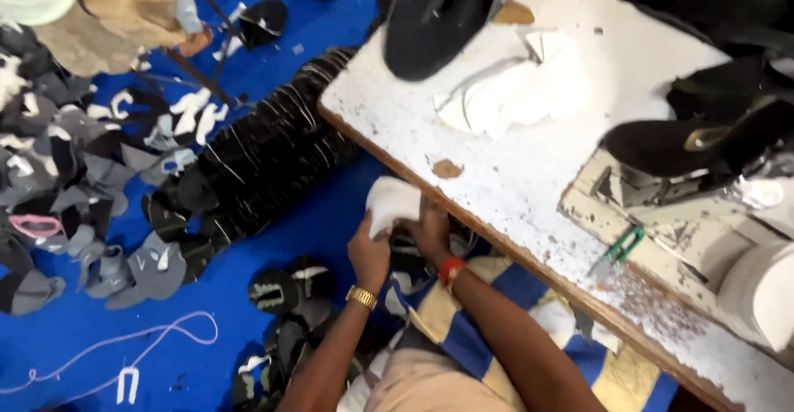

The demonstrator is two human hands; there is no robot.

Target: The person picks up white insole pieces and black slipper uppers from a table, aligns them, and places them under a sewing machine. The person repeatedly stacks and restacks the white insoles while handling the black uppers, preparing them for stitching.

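White fabric piece point(390, 201) is in my hands, just below the edge of the work table point(529, 172) and above my lap. My left hand point(370, 251) grips it from below; the fingers are closed around its lower part, and the thumb side presses against the cloth. On this wrist I wear a gold watch point(361, 297). My right hand point(430, 230) is just beside the piece, touching its right edge, with the fingers curled. I cannot tell exactly how much of the cloth this hand pinches, because the fingers are partly hidden behind the piece and the picture is blurred. On the right wrist there is an orange-red band point(451, 270).

On the table, near its middle, lies a small heap of white cut pieces point(517, 89) of the same kind. A black shoe upper point(434, 19) lies at the far end of the table, and another black upper point(686, 143) lies at the right side, over a worn wooden block. Green-handled snips point(619, 251) lie near the table's front edge, well apart from my hands.

On the blue floor point(165, 354) to my left a long row of black pieces point(265, 155) stretches away from the table. Grey and black shoe parts point(74, 172) are scattered further left. A white cord point(124, 350) lies loose on the floor. Another person point(107, 11) sits at the top left corner, only partly visible.
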